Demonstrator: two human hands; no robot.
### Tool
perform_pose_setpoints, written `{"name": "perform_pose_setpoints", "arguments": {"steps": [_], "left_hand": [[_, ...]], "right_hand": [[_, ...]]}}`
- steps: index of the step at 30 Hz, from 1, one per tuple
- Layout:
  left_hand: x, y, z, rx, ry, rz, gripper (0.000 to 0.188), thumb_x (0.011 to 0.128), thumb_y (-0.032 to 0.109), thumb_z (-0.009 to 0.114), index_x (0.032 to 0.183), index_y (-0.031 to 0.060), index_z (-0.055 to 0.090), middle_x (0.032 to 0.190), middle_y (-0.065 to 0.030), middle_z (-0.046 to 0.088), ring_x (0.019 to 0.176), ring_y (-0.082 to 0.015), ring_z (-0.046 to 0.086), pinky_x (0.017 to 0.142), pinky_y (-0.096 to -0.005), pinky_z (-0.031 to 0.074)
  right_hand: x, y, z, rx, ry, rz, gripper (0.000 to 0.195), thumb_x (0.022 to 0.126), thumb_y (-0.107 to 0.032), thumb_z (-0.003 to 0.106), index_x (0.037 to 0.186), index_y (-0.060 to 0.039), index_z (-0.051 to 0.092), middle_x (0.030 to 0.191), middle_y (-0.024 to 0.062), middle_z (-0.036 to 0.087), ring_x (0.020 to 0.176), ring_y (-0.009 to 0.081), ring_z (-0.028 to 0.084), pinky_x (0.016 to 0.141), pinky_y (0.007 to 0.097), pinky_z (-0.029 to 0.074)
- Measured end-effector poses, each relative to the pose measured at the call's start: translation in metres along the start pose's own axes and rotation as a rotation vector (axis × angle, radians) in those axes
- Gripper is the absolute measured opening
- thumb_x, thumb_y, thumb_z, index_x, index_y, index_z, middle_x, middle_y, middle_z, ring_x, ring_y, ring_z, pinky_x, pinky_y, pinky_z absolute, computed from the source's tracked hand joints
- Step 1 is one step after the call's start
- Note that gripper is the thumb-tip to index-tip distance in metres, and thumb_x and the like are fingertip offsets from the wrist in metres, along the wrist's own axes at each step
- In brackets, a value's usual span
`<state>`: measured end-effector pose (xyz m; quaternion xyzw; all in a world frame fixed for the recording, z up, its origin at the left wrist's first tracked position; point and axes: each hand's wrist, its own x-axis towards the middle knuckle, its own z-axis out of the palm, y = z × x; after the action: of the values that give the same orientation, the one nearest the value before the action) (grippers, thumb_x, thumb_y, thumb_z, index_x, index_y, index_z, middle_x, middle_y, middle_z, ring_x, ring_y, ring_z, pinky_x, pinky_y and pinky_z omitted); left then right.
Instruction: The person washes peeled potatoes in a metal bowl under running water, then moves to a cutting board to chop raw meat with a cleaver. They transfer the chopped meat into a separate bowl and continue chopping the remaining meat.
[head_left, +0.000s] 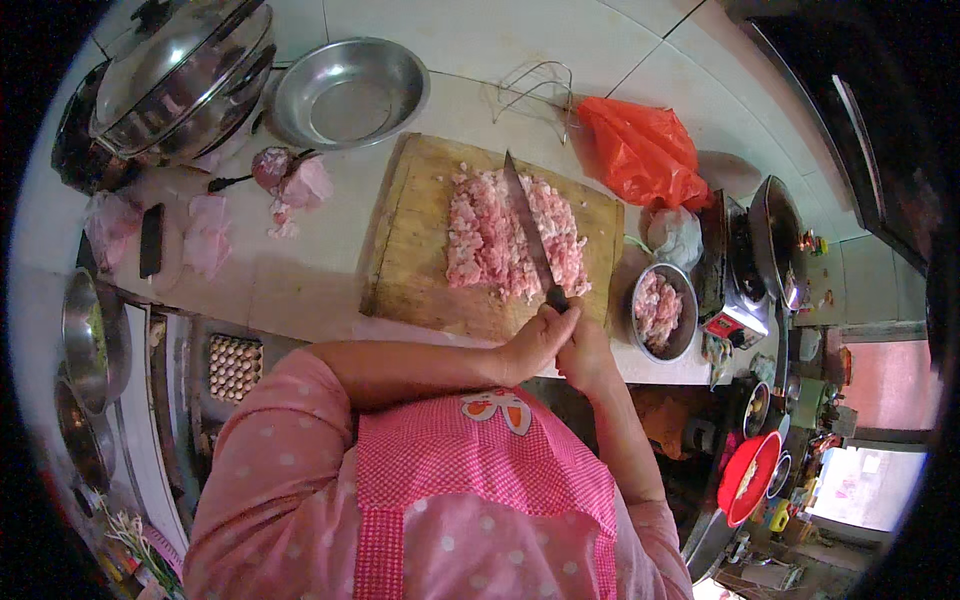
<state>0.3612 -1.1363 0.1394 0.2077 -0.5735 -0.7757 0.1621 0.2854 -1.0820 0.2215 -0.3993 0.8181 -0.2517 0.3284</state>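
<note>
A kitchen knife (531, 225) with a dark handle points away from me, its blade lying across chopped raw meat (484, 232). The meat is spread in a rough square on a wooden cutting board (405, 247). Both of my hands meet at the knife's handle near the board's front edge. My left hand (536, 341) is closed about the handle's end, its thumb uppermost. Pressed against it from the right, my right hand (586, 351) is also closed on the handle. How the fingers overlap is partly hidden. A metal bowl (694, 322) of meat pieces stands right of the board.
An empty steel basin (349, 94) sits behind the board, left of a wire rack (536, 90) and a red plastic bag (637, 150). A gas stove (731, 300) with a wok (776, 232) stands right. Stacked pots (184, 90) and a dark phone-like slab (151, 240) are left.
</note>
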Motion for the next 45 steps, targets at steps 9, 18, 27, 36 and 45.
{"name": "perform_pose_setpoints", "arguments": {"steps": [9, 18, 27, 36, 45], "left_hand": [[0.005, -0.008, -0.012, -0.126, -0.105, -0.348, 0.045, 0.095, 0.046, 0.037, 0.101, 0.0037, 0.051, 0.089, -0.0054, 0.054, 0.08, -0.0138, 0.048, 0.066, -0.0303, 0.043], [-0.002, -0.036, -0.001, -0.05, 0.222, -0.252, 0.038, 0.093, 0.041, 0.042, 0.091, 0.0046, 0.052, 0.078, -0.0106, 0.055, 0.076, -0.0223, 0.053, 0.067, -0.0367, 0.046], [-0.001, -0.016, -0.008, 0.133, -0.058, -0.001, 0.051, 0.093, 0.049, 0.037, 0.084, 0.0009, 0.052, 0.066, -0.0091, 0.051, 0.071, -0.0161, 0.049, 0.064, -0.0342, 0.044], [-0.016, 0.002, -0.002, -0.029, -0.036, 0.02, 0.047, 0.094, 0.049, 0.038, 0.09, 0.0053, 0.055, 0.075, -0.0008, 0.052, 0.068, -0.0124, 0.048, 0.059, -0.0305, 0.042], [-0.003, 0.008, 0.0, -0.152, -0.033, -0.203, 0.048, 0.094, 0.049, 0.036, 0.096, 0.0041, 0.052, 0.079, -0.0028, 0.052, 0.07, -0.0146, 0.049, 0.059, -0.0332, 0.042]], "right_hand": [[0.01, 0.022, 0.019, 0.154, -0.058, 0.194, 0.027, 0.088, -0.022, 0.052, 0.1, 0.001, 0.046, 0.079, 0.0214, 0.06, 0.073, 0.0342, 0.061, 0.064, 0.0451, 0.046], [0.012, 0.044, 0.047, 0.156, 0.015, 0.026, 0.026, 0.089, -0.026, 0.051, 0.094, -0.0002, 0.046, 0.065, 0.0106, 0.055, 0.049, 0.0151, 0.052, 0.042, 0.0312, 0.042], [-0.003, 0.028, 0.034, 0.073, 0.209, -0.054, 0.022, 0.09, -0.021, 0.049, 0.098, -0.001, 0.046, 0.082, 0.015, 0.056, 0.078, 0.023, 0.057, 0.066, 0.0358, 0.045], [-0.02, 0.007, 0.016, 0.037, 0.267, -0.273, 0.024, 0.091, -0.024, 0.05, 0.095, -0.0004, 0.049, 0.079, 0.0115, 0.058, 0.074, 0.0228, 0.058, 0.064, 0.0348, 0.045], [-0.001, 0.013, 0.017, 0.163, 0.122, -0.016, 0.021, 0.091, -0.023, 0.049, 0.094, -0.0018, 0.045, 0.062, 0.0104, 0.053, 0.047, 0.016, 0.053, 0.043, 0.0321, 0.042]]}}
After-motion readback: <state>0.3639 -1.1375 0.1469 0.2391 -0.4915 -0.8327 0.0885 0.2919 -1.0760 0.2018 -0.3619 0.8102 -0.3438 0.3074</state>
